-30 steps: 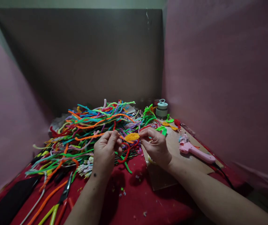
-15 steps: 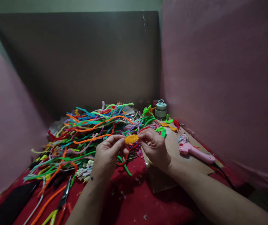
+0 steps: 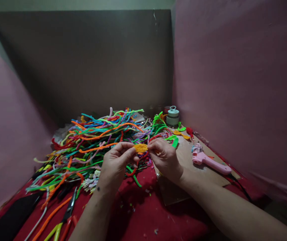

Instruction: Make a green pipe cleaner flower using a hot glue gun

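Note:
Between my two hands is a small yellow-orange fuzzy petal shape [image 3: 140,148], which looks made of pipe cleaner. My left hand [image 3: 119,160] pinches its left end between thumb and fingers. At its right end, the thumb and fingertips of my right hand [image 3: 164,157] are closed on it. The piece is held level above the table, in front of a big heap of coloured pipe cleaners [image 3: 98,137]. A red and green pipe cleaner [image 3: 136,180] lies just below the hands.
On the right, a pink hot glue gun [image 3: 211,163] rests on a tan board [image 3: 186,157], with yellow-orange loops [image 3: 181,134] behind it. A pale green jar [image 3: 172,117] stands at the back. Scissors [image 3: 66,216] lie front left on the red cloth [image 3: 143,214].
Almost nothing differs. Both hands keep hold of the yellow-orange petal shape, with only a slight shift of the fingers and of the camera view.

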A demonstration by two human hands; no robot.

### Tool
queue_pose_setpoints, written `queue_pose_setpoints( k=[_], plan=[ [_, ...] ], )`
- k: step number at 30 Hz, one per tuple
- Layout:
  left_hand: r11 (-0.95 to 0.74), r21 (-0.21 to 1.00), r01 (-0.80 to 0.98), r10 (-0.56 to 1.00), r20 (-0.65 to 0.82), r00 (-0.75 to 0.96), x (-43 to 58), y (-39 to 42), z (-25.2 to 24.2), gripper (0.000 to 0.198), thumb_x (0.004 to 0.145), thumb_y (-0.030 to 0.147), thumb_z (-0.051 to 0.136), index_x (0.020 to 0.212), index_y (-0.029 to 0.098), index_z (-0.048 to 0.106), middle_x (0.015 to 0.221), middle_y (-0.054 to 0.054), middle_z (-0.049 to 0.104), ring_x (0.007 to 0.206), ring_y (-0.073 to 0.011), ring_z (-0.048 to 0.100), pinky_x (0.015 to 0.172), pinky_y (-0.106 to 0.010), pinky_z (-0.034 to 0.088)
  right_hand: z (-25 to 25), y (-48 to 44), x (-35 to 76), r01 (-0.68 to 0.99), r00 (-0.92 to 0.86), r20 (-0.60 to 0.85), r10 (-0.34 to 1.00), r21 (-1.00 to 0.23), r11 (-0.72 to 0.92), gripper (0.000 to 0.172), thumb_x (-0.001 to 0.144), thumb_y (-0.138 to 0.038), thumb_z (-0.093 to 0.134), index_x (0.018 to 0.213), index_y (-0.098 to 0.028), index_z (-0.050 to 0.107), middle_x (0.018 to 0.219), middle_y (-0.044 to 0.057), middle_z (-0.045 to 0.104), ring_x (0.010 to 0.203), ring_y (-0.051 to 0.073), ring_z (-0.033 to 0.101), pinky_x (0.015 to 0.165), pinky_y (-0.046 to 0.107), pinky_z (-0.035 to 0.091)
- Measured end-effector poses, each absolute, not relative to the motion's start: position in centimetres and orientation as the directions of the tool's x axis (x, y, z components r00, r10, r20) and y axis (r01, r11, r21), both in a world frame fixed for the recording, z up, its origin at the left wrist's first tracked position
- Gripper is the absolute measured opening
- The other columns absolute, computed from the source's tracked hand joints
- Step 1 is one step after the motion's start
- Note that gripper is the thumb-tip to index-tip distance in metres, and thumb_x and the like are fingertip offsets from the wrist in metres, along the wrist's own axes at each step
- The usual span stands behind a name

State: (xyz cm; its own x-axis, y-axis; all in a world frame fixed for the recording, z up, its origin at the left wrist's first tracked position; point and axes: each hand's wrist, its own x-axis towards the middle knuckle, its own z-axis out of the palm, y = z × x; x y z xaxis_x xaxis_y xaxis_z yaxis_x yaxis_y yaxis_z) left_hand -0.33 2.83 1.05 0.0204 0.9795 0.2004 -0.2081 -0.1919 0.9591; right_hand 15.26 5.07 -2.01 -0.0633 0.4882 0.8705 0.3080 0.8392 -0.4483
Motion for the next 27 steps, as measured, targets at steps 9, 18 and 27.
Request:
queue_pose_setpoints(
  k=[9,18,27],
  plan=[
    [-0.185,0.956,-0.229,0.982,0.189,-0.001,-0.42,2.69,1.33,0.016,0.069,0.02,0.07,0.079,0.015,0.059,0.062,0.003,0.06,0.051,-0.0108,0.059,0.044,-0.021,0.049,-1.99,5.19,15.19,0.256,-0.055,0.852,0.52,-0.492,0.832,0.014,0.078,-0.007,0.052,0.074,-0.019,0.056,0.071,0.003,0.057,0.07,0.016,0.053,0.065,0.029,0.044],
    [-0.173,0.961,-0.213,0.984,0.176,-0.007,-0.33,2.73,1.36,0.018,0.067,0.021,0.071,0.078,0.014,0.059,0.061,0.002,0.061,0.05,-0.0103,0.058,0.044,-0.021,0.048,-1.76,5.26,15.09,0.129,-0.02,0.756,0.654,-0.647,0.752,0.016,0.072,-0.004,0.056,0.068,-0.018,0.06,0.071,0.002,0.06,0.07,0.014,0.056,0.065,0.027,0.045],
    [-0.176,0.968,-0.182,0.984,0.179,0.001,-0.44,2.74,1.16,0.016,0.068,0.023,0.07,0.078,0.015,0.06,0.062,0.002,0.061,0.05,-0.0096,0.058,0.046,-0.021,0.048,-1.25,5.38,15.27,0.011,-0.03,0.616,0.787,-0.787,0.617,0.012,0.068,-0.008,0.06,0.06,-0.017,0.061,0.062,-0.001,0.058,0.062,0.013,0.053,0.061,0.026,0.042]
  ],
)
